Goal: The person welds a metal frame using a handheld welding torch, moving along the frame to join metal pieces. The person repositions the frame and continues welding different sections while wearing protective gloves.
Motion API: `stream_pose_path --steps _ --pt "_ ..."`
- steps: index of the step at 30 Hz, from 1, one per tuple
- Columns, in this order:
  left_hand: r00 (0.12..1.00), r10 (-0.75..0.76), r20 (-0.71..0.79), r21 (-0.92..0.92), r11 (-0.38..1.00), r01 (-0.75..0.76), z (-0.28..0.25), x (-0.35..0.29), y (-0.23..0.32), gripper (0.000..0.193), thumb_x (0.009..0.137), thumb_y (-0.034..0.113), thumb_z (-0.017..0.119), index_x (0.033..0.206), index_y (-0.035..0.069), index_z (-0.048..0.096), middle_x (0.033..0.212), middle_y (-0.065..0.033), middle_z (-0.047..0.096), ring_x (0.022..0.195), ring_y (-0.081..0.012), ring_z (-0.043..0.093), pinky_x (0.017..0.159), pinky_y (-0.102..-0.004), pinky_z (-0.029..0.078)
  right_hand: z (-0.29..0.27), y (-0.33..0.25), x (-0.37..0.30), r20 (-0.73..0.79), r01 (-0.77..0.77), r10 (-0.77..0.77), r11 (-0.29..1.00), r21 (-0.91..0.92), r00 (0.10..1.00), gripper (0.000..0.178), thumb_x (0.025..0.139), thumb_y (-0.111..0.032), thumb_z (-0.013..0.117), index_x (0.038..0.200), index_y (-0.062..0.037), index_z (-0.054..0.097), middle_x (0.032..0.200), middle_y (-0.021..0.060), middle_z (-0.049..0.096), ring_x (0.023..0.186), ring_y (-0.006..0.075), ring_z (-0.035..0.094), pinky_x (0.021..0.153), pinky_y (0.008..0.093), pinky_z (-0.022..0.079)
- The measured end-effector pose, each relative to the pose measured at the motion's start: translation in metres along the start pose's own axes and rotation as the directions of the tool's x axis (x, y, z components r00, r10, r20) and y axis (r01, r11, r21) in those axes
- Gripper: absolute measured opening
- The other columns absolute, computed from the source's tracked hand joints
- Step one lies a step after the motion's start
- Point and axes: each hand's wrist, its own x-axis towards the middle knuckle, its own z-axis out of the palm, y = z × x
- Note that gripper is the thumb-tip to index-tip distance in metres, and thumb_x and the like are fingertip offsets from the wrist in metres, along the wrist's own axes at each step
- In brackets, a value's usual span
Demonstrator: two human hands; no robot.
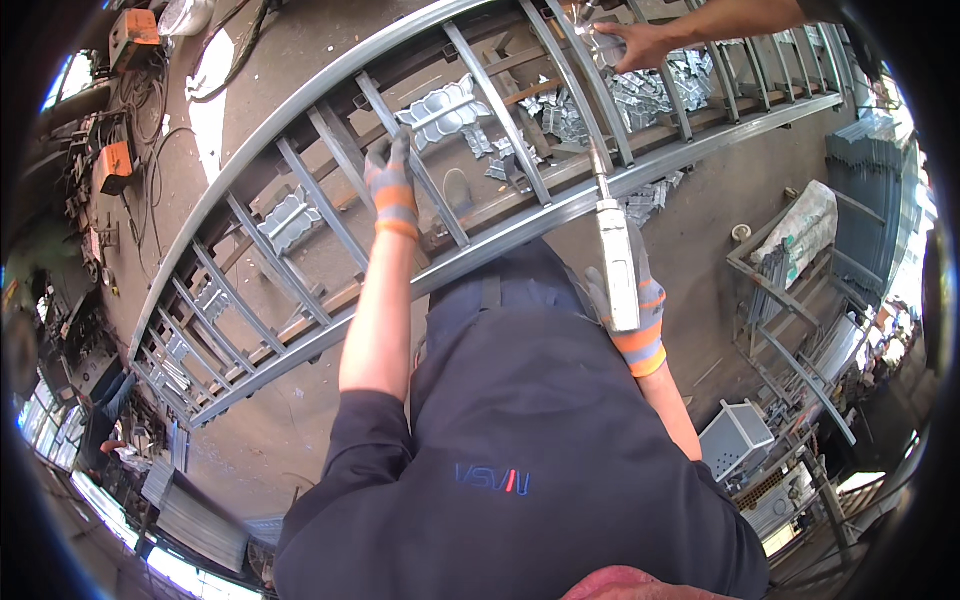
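Note:
A long, curved grey metal frame (500, 225) with several crossbars stretches in front of me. My left hand (392, 190), in a grey glove with orange bands, has its fingers closed around one crossbar (432, 195). Gripped in my gloved right hand (640, 315) is a silver long-nosed power tool (619, 265), whose exact kind I cannot make out. Its narrow tip points away from me, up against a crossbar near the frame's near rail. Part of my right hand is hidden behind the tool. Pressed-metal ornaments (440, 110) show between the bars.
Another person's bare hand (645, 47) reaches in from the far right, at a small shiny piece by the frame. A pile of silver metal pieces (660, 95) lies beyond the bars. Racks (790, 320) and a grey metal box (735, 440) stand right; orange machines (115, 168) and cables left.

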Motion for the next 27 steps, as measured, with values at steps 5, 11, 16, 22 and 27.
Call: stream_pose_path --steps 5,11,16,22,27 --pt "0.787 -0.427 0.445 -0.397 0.694 0.601 0.030 0.063 -0.028 0.024 0.105 0.035 0.070 0.117 0.014 0.071 0.105 -0.0031 0.076 0.086 -0.0219 0.074 0.082 -0.0413 0.065 -0.014 0.014 -0.026 0.016 -0.054 0.053 0.995 0.088 0.998 0.051 0.087 -0.004 0.084 0.135 -0.0007 0.063 0.103 0.0173 0.074 0.081 0.0390 0.072 0.071 0.0427 0.057" --pt "0.887 -0.380 0.261 -0.317 0.835 0.450 0.038 0.036 -0.026 0.026 0.102 0.039 0.074 0.117 0.018 0.072 0.102 0.0007 0.075 0.084 -0.0209 0.071 0.077 -0.0416 0.060 -0.038 0.026 -0.045 0.020 -0.034 0.032 0.995 0.097 0.999 0.071 0.087 -0.002 0.083 0.150 -0.0002 0.052 0.108 0.0200 0.074 0.088 0.0408 0.073 0.075 0.0419 0.058" --pt "0.964 0.129 -0.233 -0.218 0.959 -0.181 0.038 -0.070 -0.017 0.024 0.095 0.018 0.082 0.107 0.002 0.069 0.094 -0.0073 0.072 0.088 -0.0154 0.066 0.081 -0.0294 0.053 -0.051 0.031 -0.069 -0.026 -0.010 0.012 0.995 0.103 1.000 0.070 0.087 -0.002 0.083 0.150 -0.0003 0.052 0.110 0.0206 0.075 0.086 0.0421 0.073 0.075 0.0423 0.058" --pt "0.930 -0.286 0.229 -0.595 0.716 0.366 0.092 -0.110 -0.039 0.037 0.097 0.027 0.081 0.124 0.005 0.069 0.102 -0.0071 0.072 0.089 -0.0186 0.068 0.078 -0.0341 0.059 -0.041 0.018 -0.061 -0.017 0.004 -0.003 0.995 0.100 1.000 0.070 0.087 -0.005 0.084 0.149 -0.0009 0.053 0.108 0.0205 0.075 0.084 0.0419 0.072 0.073 0.0424 0.058" --pt "0.899 -0.286 0.331 -0.886 0.233 0.401 0.113 -0.023 -0.033 0.044 0.094 0.041 0.084 0.123 0.012 0.066 0.113 -0.0056 0.069 0.100 -0.0232 0.070 0.081 -0.0402 0.064 -0.016 -0.008 -0.048 0.066 -0.091 0.091 0.996 -0.009 0.994 0.074 0.085 -0.006 0.085 0.151 -0.0017 0.051 0.099 0.0169 0.073 0.077 0.0368 0.071 0.069 0.0414 0.057"
